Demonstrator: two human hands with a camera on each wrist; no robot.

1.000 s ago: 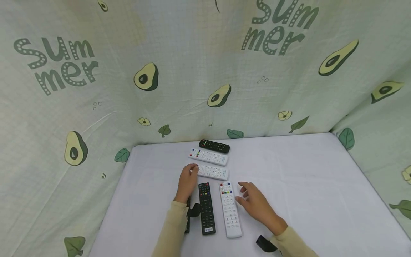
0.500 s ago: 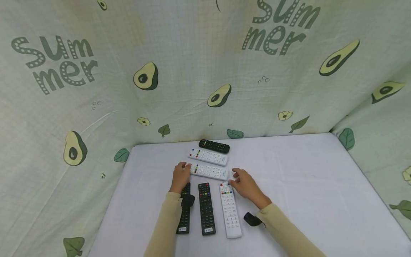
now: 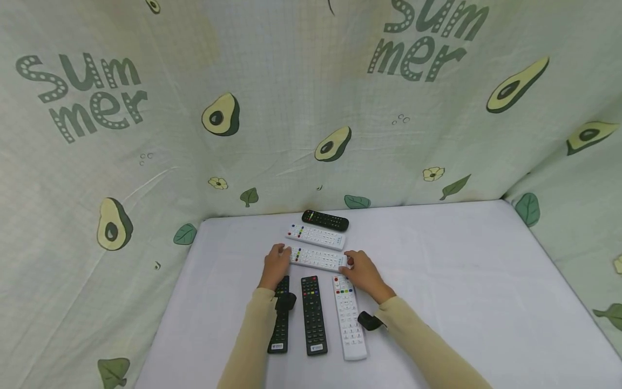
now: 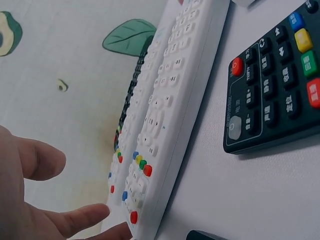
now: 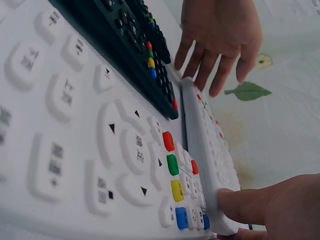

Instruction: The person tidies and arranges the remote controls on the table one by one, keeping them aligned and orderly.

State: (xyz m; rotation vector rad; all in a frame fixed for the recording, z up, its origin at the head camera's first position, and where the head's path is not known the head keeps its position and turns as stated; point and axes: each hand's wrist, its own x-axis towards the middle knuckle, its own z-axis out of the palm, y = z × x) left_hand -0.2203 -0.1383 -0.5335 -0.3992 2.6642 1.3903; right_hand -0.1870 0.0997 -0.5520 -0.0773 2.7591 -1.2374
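Observation:
A white remote control [image 3: 318, 259] with several coloured buttons lies crosswise on the white-covered table, between both hands. My left hand [image 3: 275, 267] is at its left end; in the right wrist view, the fingers of that left hand [image 5: 220, 45] look straight. The left wrist view shows fingertips [image 4: 90, 215] by the remote's end. At the opposite end, my right hand [image 3: 363, 274] pinches the remote, its thumb [image 5: 245, 204] against the near side. Behind lie a second white remote [image 3: 316, 236] and a black remote [image 3: 324, 220], roughly parallel.
Nearer me, a black remote [image 3: 313, 316] and a larger white remote [image 3: 350, 321] lie lengthwise. Another black remote [image 3: 278, 332] is partly under my left wrist. A cloth with avocado prints [image 3: 272, 178] hangs behind the table [image 3: 461, 281].
My right hand has moved left and away from me, onto the right end of the white remote. My left hand has shifted left to its other end.

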